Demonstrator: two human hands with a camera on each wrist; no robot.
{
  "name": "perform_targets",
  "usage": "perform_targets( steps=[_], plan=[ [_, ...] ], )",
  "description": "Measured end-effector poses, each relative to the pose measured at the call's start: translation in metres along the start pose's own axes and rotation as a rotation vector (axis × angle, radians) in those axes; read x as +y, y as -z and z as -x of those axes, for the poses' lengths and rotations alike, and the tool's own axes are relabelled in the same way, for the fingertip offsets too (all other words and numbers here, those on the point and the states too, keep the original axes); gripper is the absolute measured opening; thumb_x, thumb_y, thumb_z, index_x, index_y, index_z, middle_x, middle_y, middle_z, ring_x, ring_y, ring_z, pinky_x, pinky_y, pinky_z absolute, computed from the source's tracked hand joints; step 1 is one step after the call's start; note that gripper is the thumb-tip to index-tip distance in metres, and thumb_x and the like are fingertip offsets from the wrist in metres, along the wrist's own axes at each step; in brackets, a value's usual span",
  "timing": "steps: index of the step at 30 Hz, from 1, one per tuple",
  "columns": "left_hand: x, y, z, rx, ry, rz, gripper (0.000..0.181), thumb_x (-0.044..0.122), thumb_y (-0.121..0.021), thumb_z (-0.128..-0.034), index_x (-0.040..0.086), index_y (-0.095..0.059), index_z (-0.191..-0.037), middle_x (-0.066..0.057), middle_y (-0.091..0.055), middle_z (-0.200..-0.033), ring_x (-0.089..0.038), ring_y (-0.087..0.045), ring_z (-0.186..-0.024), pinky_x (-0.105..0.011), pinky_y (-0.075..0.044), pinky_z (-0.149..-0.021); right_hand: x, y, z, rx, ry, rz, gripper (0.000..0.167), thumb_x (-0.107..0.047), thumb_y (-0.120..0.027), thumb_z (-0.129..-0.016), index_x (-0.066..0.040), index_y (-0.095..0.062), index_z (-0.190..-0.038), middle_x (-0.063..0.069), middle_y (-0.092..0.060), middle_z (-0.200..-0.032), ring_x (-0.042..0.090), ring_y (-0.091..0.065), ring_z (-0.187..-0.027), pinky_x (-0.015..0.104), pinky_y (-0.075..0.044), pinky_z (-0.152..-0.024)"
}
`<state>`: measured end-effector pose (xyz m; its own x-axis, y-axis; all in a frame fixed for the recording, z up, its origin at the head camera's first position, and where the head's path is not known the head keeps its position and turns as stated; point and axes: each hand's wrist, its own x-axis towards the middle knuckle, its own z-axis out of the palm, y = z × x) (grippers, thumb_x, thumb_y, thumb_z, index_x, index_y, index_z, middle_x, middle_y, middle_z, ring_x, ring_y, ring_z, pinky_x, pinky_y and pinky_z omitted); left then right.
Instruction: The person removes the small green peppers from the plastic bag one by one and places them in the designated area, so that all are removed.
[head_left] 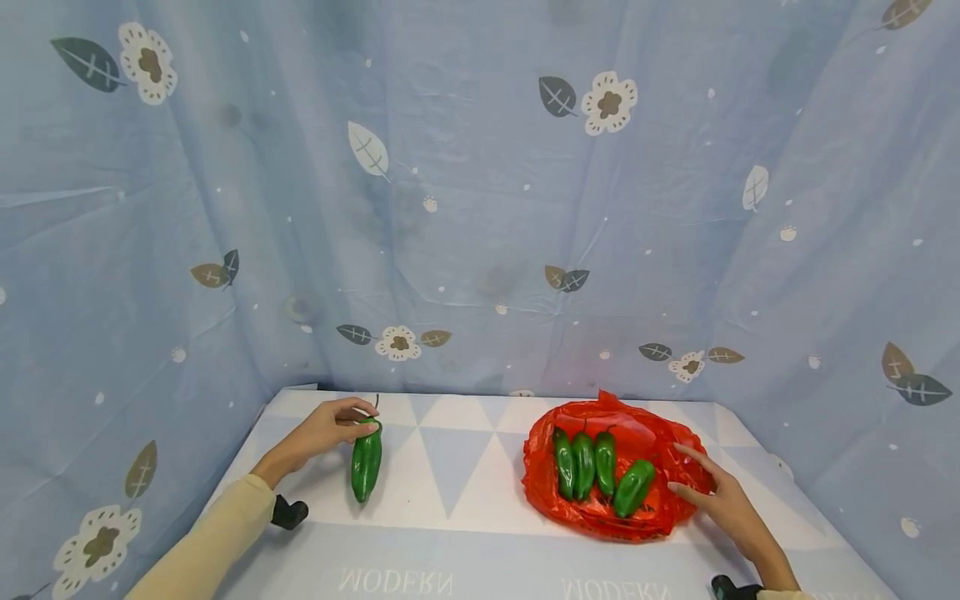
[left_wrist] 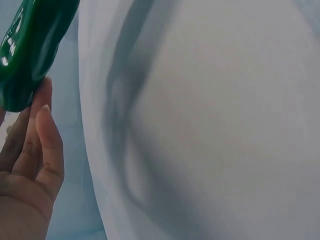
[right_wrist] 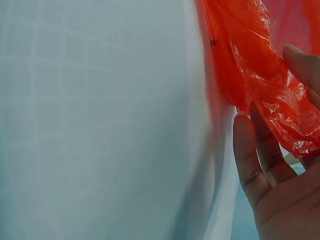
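At left, a person's left hand (head_left: 326,429) grasps one green pepper (head_left: 366,468) between thumb and fingers near its stem end, over a white and pale-blue table (head_left: 408,546). Well to the right sits an open red plastic bag (head_left: 542,490). Inside, three green peppers (head_left: 583,467) lie side by side; a fourth pepper (head_left: 634,488) slants just beside them. At far right, the right hand (head_left: 723,504) loosely holds the bag's rim.
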<state>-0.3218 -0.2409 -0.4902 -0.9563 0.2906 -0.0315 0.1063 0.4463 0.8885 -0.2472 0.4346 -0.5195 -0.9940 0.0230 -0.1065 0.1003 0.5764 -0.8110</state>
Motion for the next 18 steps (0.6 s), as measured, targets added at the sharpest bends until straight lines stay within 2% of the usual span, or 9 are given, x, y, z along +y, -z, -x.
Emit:
perform_targets(
  steps=[11,18],
  plan=[
    [-0.022,0.014,0.004,-0.009,0.068,0.005,0.052,0.037,-0.078,-0.0932,0.005,-0.063,-0.132,-0.008,-0.068,-0.122,-0.023,-0.066,-0.104,-0.044,-0.057,-0.081,-0.001,-0.001,0.000,0.010,0.017,-0.003,0.087,-0.038,-0.078,-0.092,-0.015,-0.031,-0.162,0.030,-0.020,-0.163,0.055,-0.018,-0.148,0.072,-0.026,-0.110],
    [-0.029,0.017,0.005,-0.018,0.086,0.007,0.052,0.039,-0.079,-0.0916,0.007,-0.064,-0.130,-0.010,-0.068,-0.120,-0.023,-0.066,-0.099,-0.043,-0.056,-0.079,-0.004,0.001,-0.001,0.009,0.019,-0.002,0.088,-0.040,-0.077,-0.093,-0.018,-0.028,-0.163,0.030,-0.018,-0.164,0.055,-0.020,-0.146,0.072,-0.030,-0.109]
  ],
)
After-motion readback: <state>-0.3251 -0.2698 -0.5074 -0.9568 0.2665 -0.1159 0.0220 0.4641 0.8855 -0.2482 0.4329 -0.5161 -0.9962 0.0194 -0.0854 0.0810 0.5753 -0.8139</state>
